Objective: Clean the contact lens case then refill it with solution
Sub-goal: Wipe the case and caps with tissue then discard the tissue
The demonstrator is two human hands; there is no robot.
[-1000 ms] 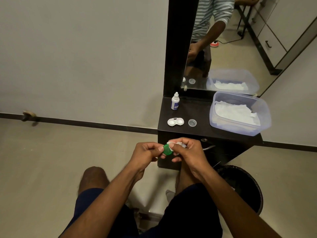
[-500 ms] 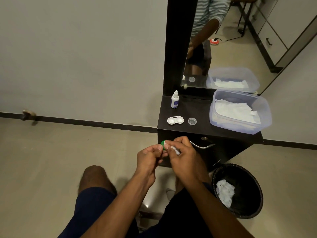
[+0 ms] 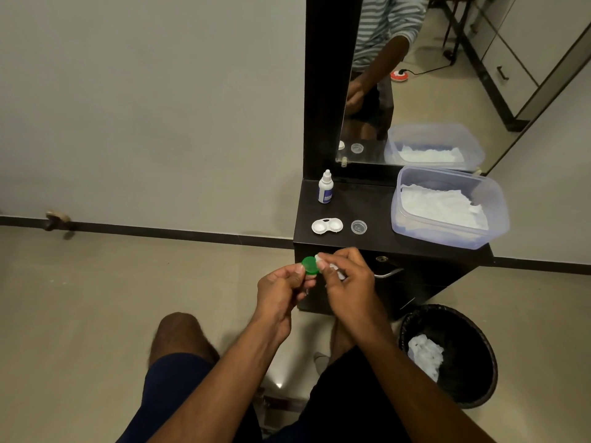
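My left hand [image 3: 281, 290] pinches a green lens-case cap [image 3: 309, 265] in front of the dark cabinet. My right hand [image 3: 347, 276] pinches a small piece of white tissue [image 3: 320, 259] and presses it against the cap. The white lens case [image 3: 327, 226] lies open on the cabinet top [image 3: 367, 206], without caps. A clear round cap [image 3: 358, 227] lies just right of it. The solution bottle [image 3: 326, 187], white with a blue label, stands upright behind the case.
A clear plastic box [image 3: 447, 233] with white tissues sits on the cabinet's right side. A black bin [image 3: 479, 356] holding a crumpled tissue stands on the floor at the right. A mirror [image 3: 431, 75] rises behind the cabinet. My knees are below.
Both hands stay together in front of the cabinet; the green cap has turned in my left fingers while the right hand works the tissue on it. The view has shifted slightly.
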